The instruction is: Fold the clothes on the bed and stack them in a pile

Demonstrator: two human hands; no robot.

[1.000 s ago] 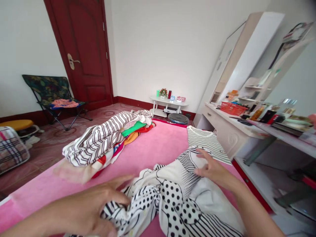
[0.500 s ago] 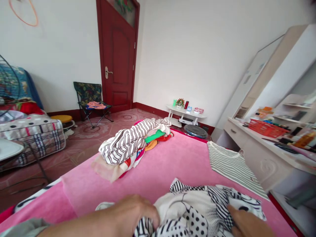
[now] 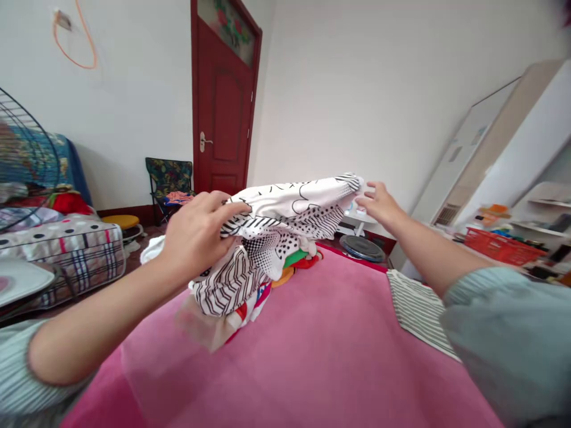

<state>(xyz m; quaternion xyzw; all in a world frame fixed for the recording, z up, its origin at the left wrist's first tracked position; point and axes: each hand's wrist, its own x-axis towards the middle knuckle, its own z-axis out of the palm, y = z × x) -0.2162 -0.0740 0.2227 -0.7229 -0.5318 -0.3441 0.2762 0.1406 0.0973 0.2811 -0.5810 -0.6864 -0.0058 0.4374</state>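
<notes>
A white garment with black dots and stripes [image 3: 285, 223] hangs in the air above the pink bed cover [image 3: 312, 345], stretched between both hands. My left hand [image 3: 196, 232] pinches its left end, and my right hand [image 3: 379, 205] grips its right end, both closed on the cloth. Under and behind the garment lies a pile of clothes [image 3: 250, 291] with striped, green, orange and red pieces. A folded striped top [image 3: 414, 309] lies flat on the bed at the right.
A dark red door [image 3: 225, 113] and a folding chair [image 3: 169, 178] stand at the back. A plaid bundle [image 3: 66, 249] and a fan grille [image 3: 27, 154] are at the left. A white dresser with a red basket [image 3: 499, 246] lines the right side; a low white table [image 3: 357, 217] stands behind.
Both hands gathered the dotted garment from the bed and lifted it up, spreading it between them. The view tilted upward and to the left.
</notes>
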